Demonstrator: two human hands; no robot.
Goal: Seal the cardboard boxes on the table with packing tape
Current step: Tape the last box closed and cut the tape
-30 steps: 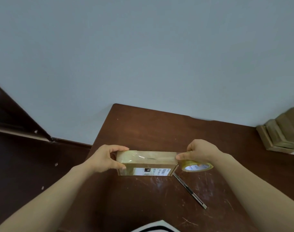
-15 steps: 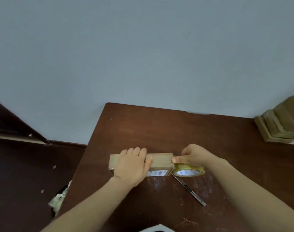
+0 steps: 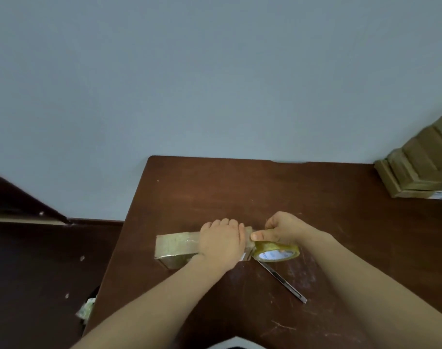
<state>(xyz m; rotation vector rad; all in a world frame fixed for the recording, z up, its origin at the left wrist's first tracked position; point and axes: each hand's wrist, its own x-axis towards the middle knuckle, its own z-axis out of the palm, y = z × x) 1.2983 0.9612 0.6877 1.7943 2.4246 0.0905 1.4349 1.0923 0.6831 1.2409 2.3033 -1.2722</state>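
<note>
head | left hand (image 3: 221,244) lies flat, fingers straight, pressing the top of the cardboard box (image 3: 177,245) | right hand (image 3: 282,227) grips the tape roll (image 3: 276,251) with curled fingers at the box's right end | box rests near the left edge of the bench (image 3: 240,192) | slim cutter (image 3: 282,282) on bench just beside the roll | stacked boxes (image 3: 416,172) far right, well apart

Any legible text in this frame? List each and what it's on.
Nothing legible.
Print inside the tape roll: blue and red, too blurred.
White label on the box front: mostly behind the left hand, too small.
White label on the stacked boxes at the right edge: too blurred.
</note>
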